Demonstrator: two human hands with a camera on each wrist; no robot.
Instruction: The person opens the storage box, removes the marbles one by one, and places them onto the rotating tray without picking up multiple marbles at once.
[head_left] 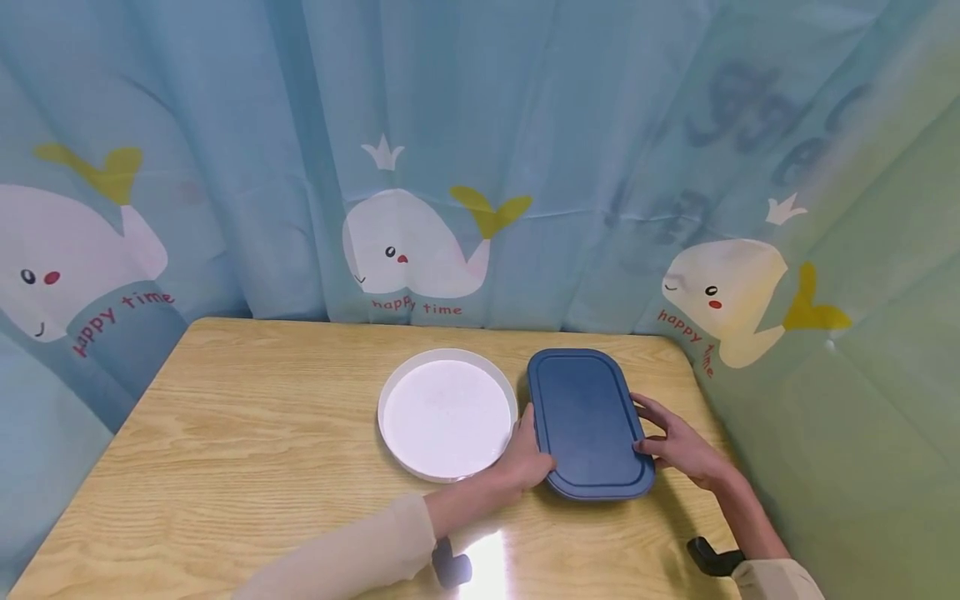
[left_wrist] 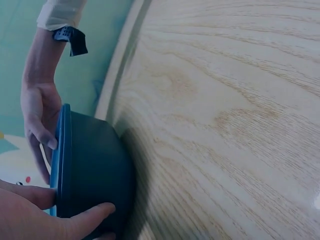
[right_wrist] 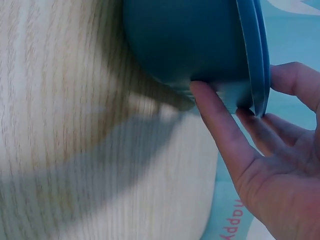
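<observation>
A dark blue rectangular container (head_left: 588,417) with rounded corners and a fitted lid stands at the right part of the table. My left hand (head_left: 528,458) grips its near left side, thumb at the lid's edge. In the left wrist view, the fingers (left_wrist: 92,217) of this hand lie against the side wall. My right hand (head_left: 682,446) holds the right side. Its fingers (right_wrist: 220,120) touch the wall and the lid's rim in the right wrist view. Whether the base rests fully on the table is hard to tell. Just left of the container lies a round white tray (head_left: 447,417).
The wood-grain table (head_left: 262,442) reaches back to a blue curtain (head_left: 465,100) printed with whales. On the right, the curtain (head_left: 862,450) hangs close to the table's edge and my right arm. Bright glare marks the table's near middle.
</observation>
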